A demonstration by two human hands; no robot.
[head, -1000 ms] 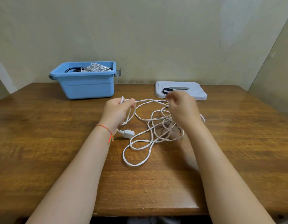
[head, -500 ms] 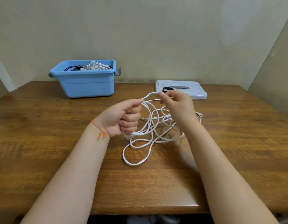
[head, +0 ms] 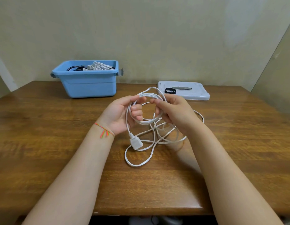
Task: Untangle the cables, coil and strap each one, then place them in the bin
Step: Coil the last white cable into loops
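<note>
A long white cable (head: 137, 163) lies in loose loops on the wooden table (head: 43, 143). My left hand (head: 119, 116) grips a small coil of it, thumb on top and fingers curled through the loops. My right hand (head: 171, 112) pinches the coil's right side. The cable's white plug (head: 135, 142) hangs below my left hand. A blue bin (head: 89, 82) stands at the back left with coiled black and white cables inside. A black strap (head: 170, 90) rests on the grey lid (head: 198, 95).
The grey bin lid lies flat at the back right, near the wall. Walls close in the table at the back and right. The table's front edge runs just below my forearms.
Both hands rose slightly and came closer together. Another loop has been added to the coil in my left hand, and the plug now hangs in view below it.
</note>
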